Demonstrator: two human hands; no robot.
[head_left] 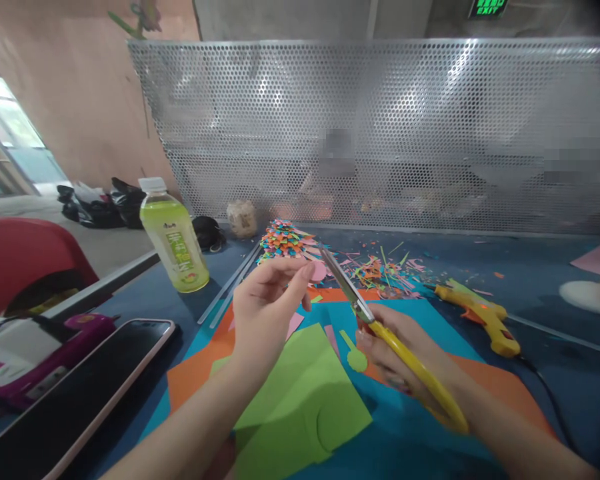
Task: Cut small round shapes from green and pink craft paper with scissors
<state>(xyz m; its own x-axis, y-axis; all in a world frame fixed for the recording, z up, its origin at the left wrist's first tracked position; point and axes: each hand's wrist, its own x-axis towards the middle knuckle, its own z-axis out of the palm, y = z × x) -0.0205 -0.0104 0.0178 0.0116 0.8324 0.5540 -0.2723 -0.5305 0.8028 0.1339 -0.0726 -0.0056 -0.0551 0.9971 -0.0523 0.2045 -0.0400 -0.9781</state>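
My right hand [405, 357] grips yellow-handled scissors [380, 330], the closed blades pointing up and left toward the paper pile. My left hand [270, 310] hovers above the sheets with fingertips pinched together; what they hold, if anything, is too small to see. A pink paper piece [321, 272] shows just beyond the left fingertips. Below the hands lie a green sheet [300, 393] with a curved cut, a small green round-headed cutout [355, 357], and blue [410, 427] and orange [195, 373] sheets.
A heap of coloured paper scraps [285, 240] and loose strips [380, 270] lie behind. A yellow glue gun [480, 313] rests at right, a green drink bottle [175, 240] at left, a phone [75, 400] at the near left. A perforated metal screen [380, 133] closes the back.
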